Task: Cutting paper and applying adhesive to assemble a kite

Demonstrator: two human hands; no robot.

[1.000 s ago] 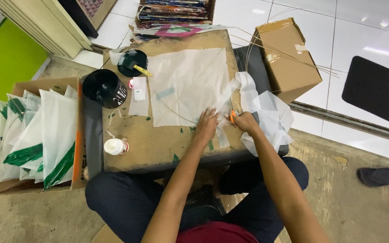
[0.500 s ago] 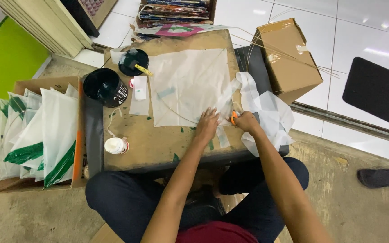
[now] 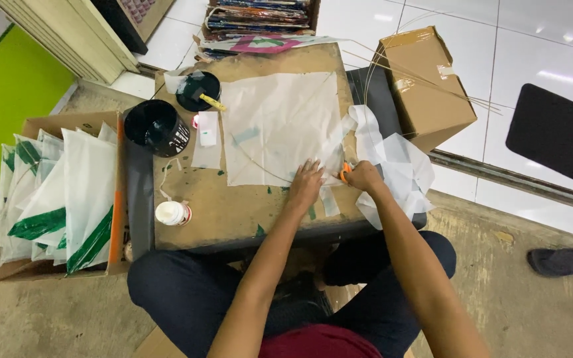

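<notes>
Landmark: the low cardboard-topped table (image 3: 233, 219) in front of the seated person; every place below is told from it.
Paper sheet: a large pale sheet (image 3: 280, 126) lies flat across the middle of the table top, one corner toward its far edge.
Left hand: the left hand (image 3: 305, 184) presses flat on the near edge of the sheet, fingers spread and holding nothing.
Right hand: the right hand (image 3: 364, 176) sits at the table's right edge, just beside the left, fingers curled tight around orange-handled scissors (image 3: 344, 173) at the sheet's right corner.
Scraps: loose white paper scraps (image 3: 399, 166) hang over the table's right side, touching the right hand.
Tape roll: a small white roll (image 3: 172, 213) stands on the table's near left part.
Black pots: one black container (image 3: 156, 127) stands at the left edge, another (image 3: 197, 90) at the far left corner.
Left box: a cardboard box (image 3: 61, 192) of white and green folded sheets stands against the table's left side.
Right box: a brown carton (image 3: 426, 83) stands beyond the far right corner.
</notes>
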